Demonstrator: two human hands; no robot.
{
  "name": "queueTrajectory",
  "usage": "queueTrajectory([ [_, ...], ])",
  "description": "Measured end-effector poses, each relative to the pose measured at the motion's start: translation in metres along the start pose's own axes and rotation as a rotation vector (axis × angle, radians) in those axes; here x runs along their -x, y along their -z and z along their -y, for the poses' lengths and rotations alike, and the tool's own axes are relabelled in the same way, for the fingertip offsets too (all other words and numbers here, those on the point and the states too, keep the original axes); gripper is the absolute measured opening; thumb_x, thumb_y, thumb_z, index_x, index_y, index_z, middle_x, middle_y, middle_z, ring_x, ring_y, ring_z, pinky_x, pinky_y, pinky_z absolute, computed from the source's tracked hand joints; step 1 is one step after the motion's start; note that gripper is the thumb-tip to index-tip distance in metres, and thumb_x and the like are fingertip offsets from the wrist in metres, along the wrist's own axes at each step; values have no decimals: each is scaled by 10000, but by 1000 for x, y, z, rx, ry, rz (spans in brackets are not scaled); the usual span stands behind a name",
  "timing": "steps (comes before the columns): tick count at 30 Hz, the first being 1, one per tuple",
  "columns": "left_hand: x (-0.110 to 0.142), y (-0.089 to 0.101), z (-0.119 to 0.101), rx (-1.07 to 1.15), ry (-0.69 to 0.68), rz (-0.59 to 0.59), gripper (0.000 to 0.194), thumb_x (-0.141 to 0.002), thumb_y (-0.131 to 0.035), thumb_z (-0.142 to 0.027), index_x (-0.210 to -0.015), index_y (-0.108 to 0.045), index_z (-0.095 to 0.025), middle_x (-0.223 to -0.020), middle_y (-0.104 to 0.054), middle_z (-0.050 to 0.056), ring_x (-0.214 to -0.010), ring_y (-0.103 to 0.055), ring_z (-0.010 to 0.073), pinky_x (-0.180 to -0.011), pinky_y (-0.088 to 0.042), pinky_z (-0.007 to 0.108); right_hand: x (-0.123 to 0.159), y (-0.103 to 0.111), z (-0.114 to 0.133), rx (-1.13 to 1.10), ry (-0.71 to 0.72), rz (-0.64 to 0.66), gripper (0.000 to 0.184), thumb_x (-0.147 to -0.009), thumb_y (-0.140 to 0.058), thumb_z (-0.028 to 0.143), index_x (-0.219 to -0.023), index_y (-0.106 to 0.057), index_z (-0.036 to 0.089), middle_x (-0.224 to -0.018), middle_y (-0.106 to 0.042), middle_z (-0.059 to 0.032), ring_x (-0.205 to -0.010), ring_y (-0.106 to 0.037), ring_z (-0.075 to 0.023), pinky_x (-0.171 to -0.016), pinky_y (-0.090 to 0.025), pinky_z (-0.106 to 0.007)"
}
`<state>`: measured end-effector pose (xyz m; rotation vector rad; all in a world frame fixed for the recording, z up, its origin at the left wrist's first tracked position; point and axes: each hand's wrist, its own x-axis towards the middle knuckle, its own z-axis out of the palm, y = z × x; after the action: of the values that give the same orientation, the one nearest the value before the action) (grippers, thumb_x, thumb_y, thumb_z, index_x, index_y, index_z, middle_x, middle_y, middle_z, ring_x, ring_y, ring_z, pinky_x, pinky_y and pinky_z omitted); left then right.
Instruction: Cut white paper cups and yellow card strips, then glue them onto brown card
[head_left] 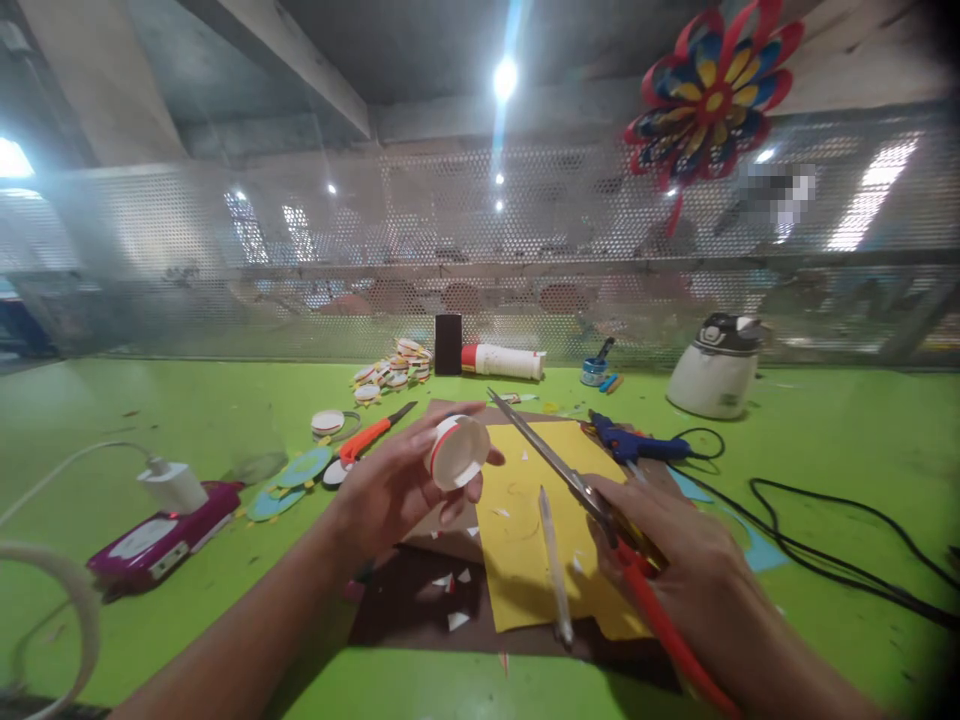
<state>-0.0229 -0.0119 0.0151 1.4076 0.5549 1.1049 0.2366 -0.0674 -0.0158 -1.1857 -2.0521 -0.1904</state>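
Between the fingers of my left hand (382, 485) is the cut-off base of a paper cup (462, 455), a shallow white round piece with a red line on its rim. Its open side faces me. My right hand (675, 545) grips red-handled scissors (551, 458), their long blades nearly together and pointing up and away, apart from the cup base. Below both hands lie a yellow paper sheet (517, 585) and dark brown sheets (405, 605). A clear pen (555, 565) rests on the yellow sheet, and small white paper scraps (457, 622) are strewn about.
An orange utility knife (367, 440) and blue-green paper discs (304, 468) lie left. Right are a blue glue gun (637, 442), its black cord (817, 560) and a white container (709, 375). Stacked cups (506, 361) and several cup bases (394, 372) sit behind. A purple power strip (169, 540) is near left.
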Motion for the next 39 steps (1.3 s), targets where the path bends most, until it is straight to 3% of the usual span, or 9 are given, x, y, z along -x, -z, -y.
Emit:
queueTrajectory([
  [5,-1,2,-3,214,145,87,480,-798,-504,-532,-1052,-654,-153,-813,-705,143,-566,-613,170,-362,-415,217,0,-1,-7,99,47,12,360,-848,-501,144,-1199,-574,178,-872,-619,-71,-727,-597,-206,-606,-473,-316],
  [10,2,4,-5,374,274,171,495,-772,-551,-612,-975,-650,-172,-760,-701,92,-511,-585,114,-323,-333,142,-2,-1,-11,195,109,23,437,-809,-470,77,-1234,-544,147,-849,-581,-74,-703,-568,-202,-596,-463,-310],
  [22,3,10,-2,313,238,170,499,-838,-432,-614,-944,-648,-177,-672,-654,83,-509,-557,142,-340,-301,182,-4,0,-12,286,239,39,487,-757,-425,30,-1208,-600,94,-804,-582,-90,-640,-570,-199,-543,-468,-305],
  [32,2,14,5,421,271,291,532,-896,-359,-570,-983,-641,-127,-739,-674,121,-533,-581,140,-361,-334,167,1,-3,-11,226,216,85,461,-800,-435,55,-1239,-566,110,-800,-584,-97,-640,-557,-220,-541,-491,-356],
  [39,3,12,5,447,241,299,504,-906,-367,-518,-1018,-645,-112,-760,-673,134,-557,-582,147,-367,-352,172,2,-2,-6,226,219,62,421,-816,-440,77,-1214,-571,120,-782,-596,-94,-601,-571,-220,-522,-488,-356],
])
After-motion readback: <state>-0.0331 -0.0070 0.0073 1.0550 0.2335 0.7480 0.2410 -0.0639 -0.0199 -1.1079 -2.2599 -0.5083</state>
